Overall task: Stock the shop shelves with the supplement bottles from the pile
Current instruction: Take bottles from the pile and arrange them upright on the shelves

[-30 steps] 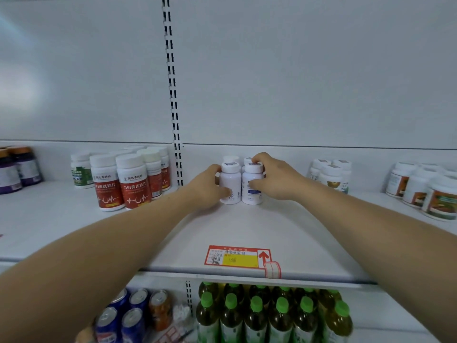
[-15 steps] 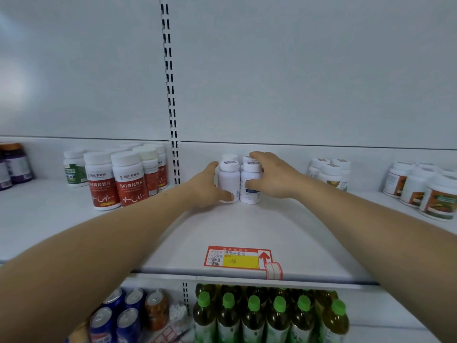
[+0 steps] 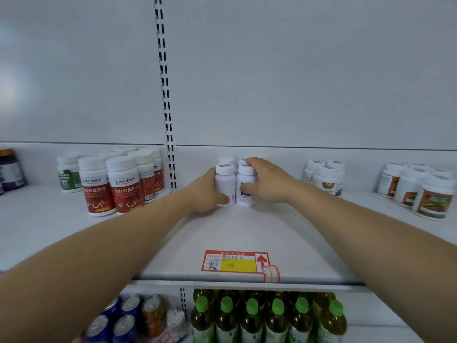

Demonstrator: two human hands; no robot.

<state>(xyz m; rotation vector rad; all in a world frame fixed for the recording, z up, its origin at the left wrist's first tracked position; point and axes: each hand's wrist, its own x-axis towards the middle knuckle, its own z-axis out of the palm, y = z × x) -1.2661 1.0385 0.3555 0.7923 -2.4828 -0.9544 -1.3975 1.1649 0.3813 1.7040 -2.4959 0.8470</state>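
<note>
Two small white supplement bottles stand side by side at the back middle of the white shelf (image 3: pixel 247 233). My left hand (image 3: pixel 202 194) grips the left bottle (image 3: pixel 224 184), thumb across its front. My right hand (image 3: pixel 267 181) grips the right bottle (image 3: pixel 244 189), fingers over its cap and thumb on its blue label. Two more white bottles (image 3: pixel 226 160) stand just behind them, mostly hidden. The pile is out of view.
Red-labelled bottles (image 3: pixel 126 186) stand left of the slotted upright (image 3: pixel 165 95). White bottles with flower labels (image 3: pixel 326 177) and orange-labelled jars (image 3: pixel 432 196) stand at the right. A dark jar (image 3: pixel 10 169) sits far left. A price tag (image 3: pixel 235 262) marks the shelf edge. Green-capped bottles (image 3: pixel 252 318) and cans (image 3: pixel 123 318) fill the shelf below.
Both hands have stayed on the two front bottles. My left thumb has slid lower across the left bottle's front. The view has shifted slightly.
</note>
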